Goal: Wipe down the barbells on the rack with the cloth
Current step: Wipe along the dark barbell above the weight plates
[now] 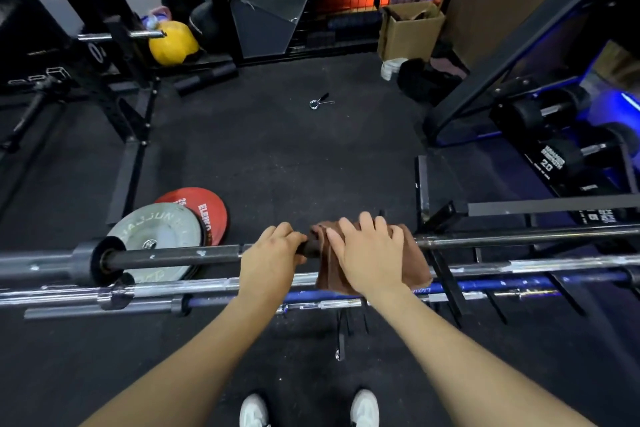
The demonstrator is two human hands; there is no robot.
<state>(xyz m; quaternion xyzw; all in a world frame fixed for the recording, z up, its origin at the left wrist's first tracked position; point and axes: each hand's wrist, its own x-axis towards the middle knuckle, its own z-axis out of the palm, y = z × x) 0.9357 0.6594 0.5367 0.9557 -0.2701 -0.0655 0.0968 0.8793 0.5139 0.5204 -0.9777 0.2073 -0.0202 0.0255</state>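
Note:
A black barbell [173, 256] lies across the rack at the top, running left to right. My left hand [273, 253] grips its shaft near the middle. A brown cloth [412, 263] is draped over the same bar just to the right, and my right hand [367, 253] holds the cloth wrapped on the bar. Below it lie a chrome barbell [519, 265] and a blue-shafted barbell [502, 286] on the same rack.
Grey and red weight plates [162, 229] lie on the floor behind the bars at left. A spring collar [317, 102] lies on the black mat. A dumbbell rack [561, 156] stands at right, a squat rack [131, 121] at left, a cardboard box [408, 28] at the back.

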